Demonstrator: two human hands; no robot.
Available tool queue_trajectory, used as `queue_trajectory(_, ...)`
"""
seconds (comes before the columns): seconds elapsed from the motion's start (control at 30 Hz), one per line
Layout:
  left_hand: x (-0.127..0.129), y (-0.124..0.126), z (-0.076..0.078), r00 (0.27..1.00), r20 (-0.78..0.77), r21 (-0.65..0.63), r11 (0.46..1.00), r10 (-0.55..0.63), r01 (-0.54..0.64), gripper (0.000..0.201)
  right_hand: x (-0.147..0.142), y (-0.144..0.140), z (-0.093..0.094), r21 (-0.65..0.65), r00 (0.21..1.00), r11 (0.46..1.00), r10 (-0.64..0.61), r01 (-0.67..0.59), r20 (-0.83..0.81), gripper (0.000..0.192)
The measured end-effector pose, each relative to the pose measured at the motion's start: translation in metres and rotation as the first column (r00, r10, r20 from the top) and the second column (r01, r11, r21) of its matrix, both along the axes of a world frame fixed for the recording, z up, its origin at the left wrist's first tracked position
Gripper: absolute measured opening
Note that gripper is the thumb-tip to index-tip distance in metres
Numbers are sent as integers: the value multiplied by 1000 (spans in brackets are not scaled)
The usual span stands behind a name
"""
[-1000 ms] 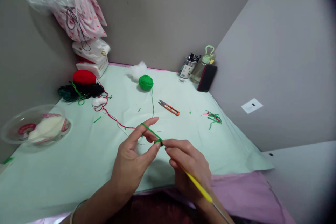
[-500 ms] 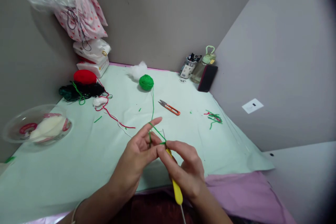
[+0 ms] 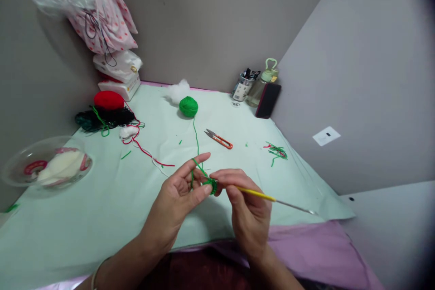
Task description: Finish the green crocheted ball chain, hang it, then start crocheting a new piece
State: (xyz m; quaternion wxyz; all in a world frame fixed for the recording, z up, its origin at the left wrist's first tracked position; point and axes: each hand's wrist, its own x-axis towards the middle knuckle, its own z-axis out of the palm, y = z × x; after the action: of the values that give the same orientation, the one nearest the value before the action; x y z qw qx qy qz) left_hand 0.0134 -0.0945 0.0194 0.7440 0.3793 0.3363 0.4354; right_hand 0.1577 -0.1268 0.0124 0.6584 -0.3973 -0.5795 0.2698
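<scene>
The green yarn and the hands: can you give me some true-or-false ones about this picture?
1. The left hand has green yarn looped over a finger. True.
2. The right hand holds a red crochet hook. False: the crochet hook is yellow with a metal shaft.
3. The green yarn ball lies on the table. True.
4. The orange snips are in the right hand. False: they lie on the table, apart from both hands.
5. The red yarn ball sits in the clear bowl. False: it lies beside the clear bowl, near dark yarn.

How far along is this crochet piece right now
Barely begun. Done: a tiny green crocheted bit, pinched by the left hand. In hand: the right hand works the yellow hook, yarn looped over the left forefinger. Left: most of the green yarn ball is unused.
</scene>
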Motion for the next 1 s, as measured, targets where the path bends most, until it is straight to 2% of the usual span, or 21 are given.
queue_trajectory(0.1, 3, 0, -3, 999, -26, 18, 999, 39, -39, 59, 2, -5, -6, 102, 958, 989, -133, 110, 256, 32)
queue_trajectory(0.17, 4, 2, -3, 999, 47, -52, 999, -4, 7, 60, 5, -7, -10, 205, 880, 968, -219, 143, 422, 39)
queue_trajectory(0.23, 3, 5, -2, 987, 147, -155, 984, -66, 89, 57, 10, -6, -11, 234, 858, 959, -250, 157, 449, 37)
queue_trajectory(0.3, 0, 8, 0, 975, 208, -224, 966, -80, 128, 49, 13, -3, -8, 150, 930, 972, -216, 178, 297, 27)
queue_trajectory(0.37, -1, 10, 2, 976, 213, -234, 968, -41, 92, 42, 15, 2, -4, 9, 992, 993, -120, 120, 46, 21)
queue_trajectory(0.47, 0, 7, 3, 990, 134, -149, 989, 37, -17, 38, 12, 7, 0, -100, 977, 993, 34, -56, -211, 17)
queue_trajectory(0.53, 3, 4, 1, 995, 72, -62, 996, 62, -58, 36, 8, 9, -1, -114, 970, 989, 65, -94, -235, 15)
queue_trajectory(0.63, 4, 1, -2, 999, 24, 5, 999, 42, -42, 37, 5, 9, -6, -109, 973, 988, 83, -109, -217, 16)
queue_trajectory(0.83, 3, 0, -3, 1000, 7, 10, 1000, 1, -1, 56, 8, 7, -12, -125, 967, 986, 79, -112, -241, 16)
queue_trajectory(1.0, 6, 0, 1, 998, 40, -4, 999, 41, -41, 65, 7, 7, -12, -108, 969, 989, 78, -106, -234, 16)
